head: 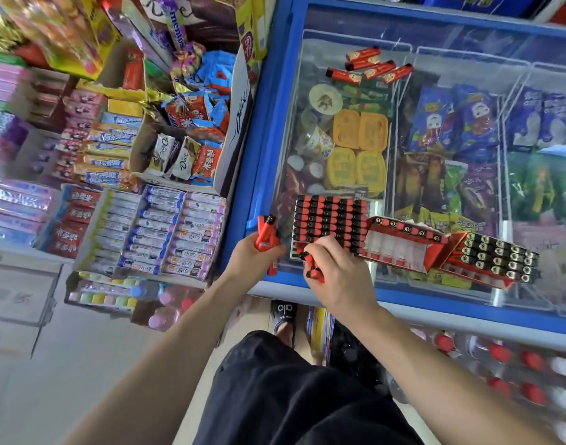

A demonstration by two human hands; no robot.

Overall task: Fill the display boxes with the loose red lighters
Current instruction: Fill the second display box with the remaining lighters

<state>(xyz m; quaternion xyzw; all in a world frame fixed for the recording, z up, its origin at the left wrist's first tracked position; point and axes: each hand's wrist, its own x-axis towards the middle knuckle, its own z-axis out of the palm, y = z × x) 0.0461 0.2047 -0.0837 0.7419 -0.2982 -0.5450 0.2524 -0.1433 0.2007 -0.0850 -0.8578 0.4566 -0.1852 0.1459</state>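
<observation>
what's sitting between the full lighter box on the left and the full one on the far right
In the head view, a half-empty display box lies between the left box and the right box, holding one row of lighters along its far edge.

The left hand [251, 256] grips a bunch of loose red lighters [267, 237] just left of the freezer's blue frame [277, 91]. The right hand [336, 273] holds a few more lighters [312, 268] at the near edge of the full display box [330, 220], which stands on the glass lid [452, 59]. To its right lie a half-empty box [400, 248] and another filled box [496, 256]. Far left, shelves carry sweets [185, 136].
</observation>
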